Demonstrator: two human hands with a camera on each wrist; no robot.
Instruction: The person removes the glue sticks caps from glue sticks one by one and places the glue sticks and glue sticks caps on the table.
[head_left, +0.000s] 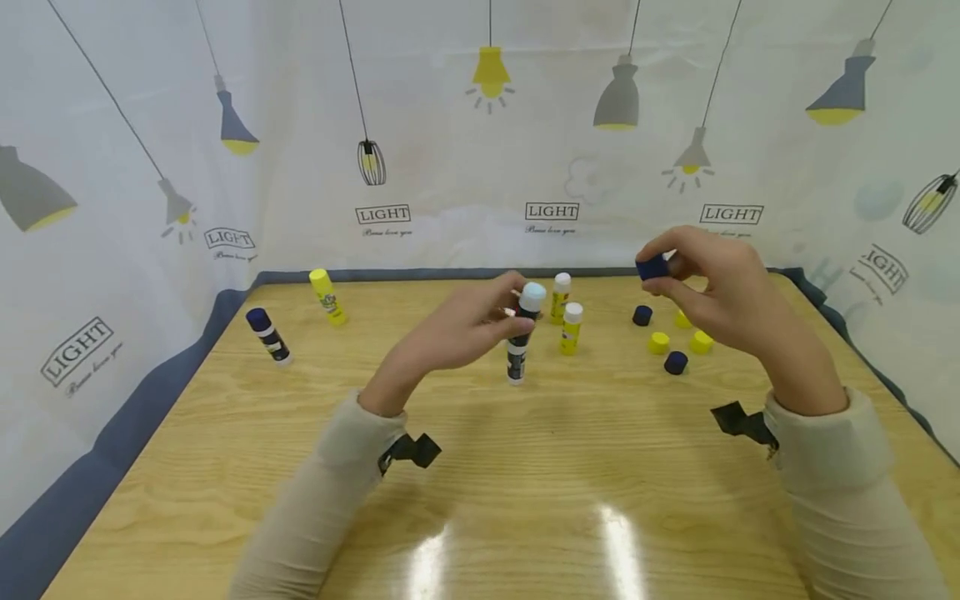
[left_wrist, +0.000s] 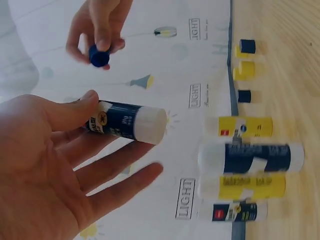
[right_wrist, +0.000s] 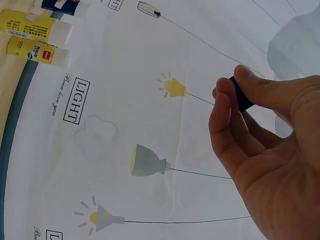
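Observation:
My left hand holds a navy glue stick between thumb and fingers, raised above the table; its white end is bare of a cap. Over to the right, my right hand pinches a navy cap between thumb and fingertips, up in the air and apart from the stick. Below the left hand stands another uncapped navy glue stick. Two yellow glue sticks with white tops, a nearer one and a farther one, stand beside it. A smaller navy glue stick shows in the left wrist view.
Under the right hand lie loose caps, among them a navy cap and a yellow cap. At the table's left stand a capped navy glue stick and a capped yellow glue stick. A lamp-printed curtain surrounds the wooden table.

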